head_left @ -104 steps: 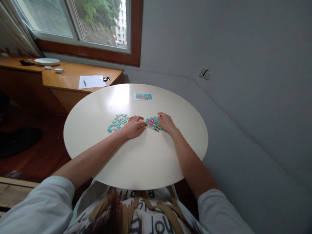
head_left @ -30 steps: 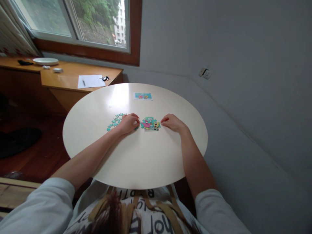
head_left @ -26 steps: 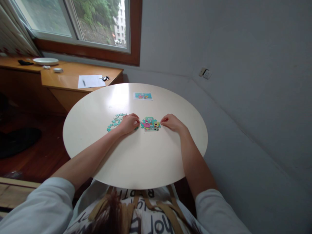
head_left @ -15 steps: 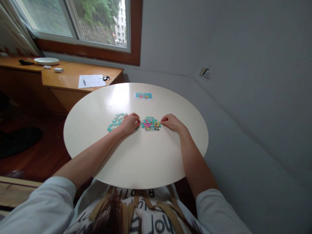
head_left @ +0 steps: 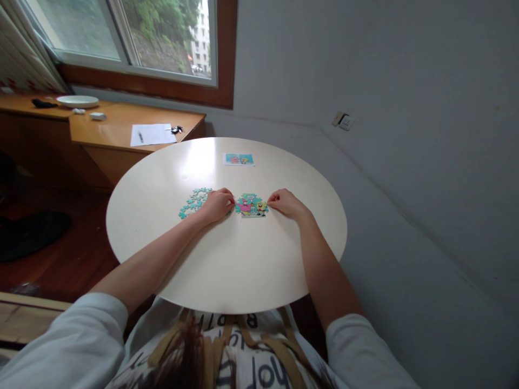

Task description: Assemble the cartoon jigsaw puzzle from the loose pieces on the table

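A partly joined cartoon jigsaw [head_left: 252, 206] lies near the middle of the round white table [head_left: 227, 259]. My left hand [head_left: 216, 205] rests at its left edge with fingers curled against it. My right hand [head_left: 284, 203] rests at its right edge, fingertips pinched toward the puzzle. Several loose teal pieces [head_left: 193, 201] are spread just left of my left hand, partly hidden by it. A small picture card [head_left: 239, 159] lies at the far side of the table.
A wooden desk [head_left: 105, 132] stands at the left under the window, carrying a sheet of paper [head_left: 152, 135] with a pen, keys and a white plate [head_left: 77, 101]. A grey wall runs close along the right, with a socket [head_left: 343, 122].
3.5 s ago both hands lay over the puzzle, which sat tilted. Since then it lies flat and square between my hands, which have stayed at its two sides for the last second.
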`<control>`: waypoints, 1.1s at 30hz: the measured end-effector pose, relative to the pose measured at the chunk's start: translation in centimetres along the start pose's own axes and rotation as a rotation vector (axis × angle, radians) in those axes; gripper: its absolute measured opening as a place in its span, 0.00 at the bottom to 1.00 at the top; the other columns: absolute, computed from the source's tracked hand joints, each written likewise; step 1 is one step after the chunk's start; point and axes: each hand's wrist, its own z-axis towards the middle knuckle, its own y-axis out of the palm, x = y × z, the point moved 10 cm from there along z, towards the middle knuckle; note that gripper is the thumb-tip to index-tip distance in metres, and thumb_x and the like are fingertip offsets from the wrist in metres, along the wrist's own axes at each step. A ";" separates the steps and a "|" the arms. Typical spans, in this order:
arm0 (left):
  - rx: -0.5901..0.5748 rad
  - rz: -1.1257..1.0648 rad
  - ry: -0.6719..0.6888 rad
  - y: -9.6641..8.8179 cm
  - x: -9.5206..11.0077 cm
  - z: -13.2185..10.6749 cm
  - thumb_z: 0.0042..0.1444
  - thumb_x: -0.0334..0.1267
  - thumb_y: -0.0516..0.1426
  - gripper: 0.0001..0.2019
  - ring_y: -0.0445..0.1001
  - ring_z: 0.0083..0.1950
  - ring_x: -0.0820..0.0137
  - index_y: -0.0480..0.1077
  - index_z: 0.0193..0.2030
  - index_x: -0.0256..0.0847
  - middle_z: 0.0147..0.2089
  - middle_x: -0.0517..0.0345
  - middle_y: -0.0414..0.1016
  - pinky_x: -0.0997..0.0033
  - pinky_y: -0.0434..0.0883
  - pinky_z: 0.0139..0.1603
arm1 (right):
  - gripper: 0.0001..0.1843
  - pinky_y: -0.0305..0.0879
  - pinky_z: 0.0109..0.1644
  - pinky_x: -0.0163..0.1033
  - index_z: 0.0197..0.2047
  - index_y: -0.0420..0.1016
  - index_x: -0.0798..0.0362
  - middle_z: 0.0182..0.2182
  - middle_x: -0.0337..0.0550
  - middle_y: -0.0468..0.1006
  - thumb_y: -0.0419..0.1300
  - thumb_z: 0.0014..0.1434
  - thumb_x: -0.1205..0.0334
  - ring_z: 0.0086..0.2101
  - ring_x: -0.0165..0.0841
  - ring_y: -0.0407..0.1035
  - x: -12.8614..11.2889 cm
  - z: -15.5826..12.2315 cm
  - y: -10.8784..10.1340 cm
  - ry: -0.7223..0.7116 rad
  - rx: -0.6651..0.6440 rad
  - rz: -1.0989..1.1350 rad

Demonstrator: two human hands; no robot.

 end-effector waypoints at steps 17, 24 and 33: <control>-0.007 -0.108 -0.002 -0.6 -0.1 -0.3 0.50 0.39 0.54 0.11 0.75 0.43 0.65 0.77 0.32 0.42 0.45 0.54 0.75 0.63 0.69 0.53 | 0.09 0.58 0.31 0.31 0.31 0.79 0.59 0.27 0.43 0.78 0.60 0.48 0.65 0.27 0.28 0.65 -0.2 -0.2 0.0 0.006 -0.012 0.013; -0.028 -0.119 0.010 -0.4 -0.2 -0.4 0.50 0.42 0.54 0.12 0.75 0.43 0.65 0.78 0.33 0.43 0.45 0.53 0.75 0.63 0.69 0.53 | 0.11 0.56 0.30 0.32 0.31 0.80 0.59 0.24 0.41 0.76 0.59 0.51 0.62 0.26 0.28 0.64 -0.2 -0.4 -0.3 0.013 0.004 0.018; 0.013 -0.142 -0.006 -1.4 -1.2 -0.3 0.53 0.43 0.52 0.15 0.75 0.44 0.64 0.78 0.40 0.43 0.48 0.52 0.74 0.63 0.69 0.53 | 0.13 0.59 0.34 0.31 0.34 0.79 0.58 0.31 0.43 0.79 0.57 0.55 0.60 0.32 0.29 0.67 -0.8 -0.5 -0.8 -0.001 0.047 -0.021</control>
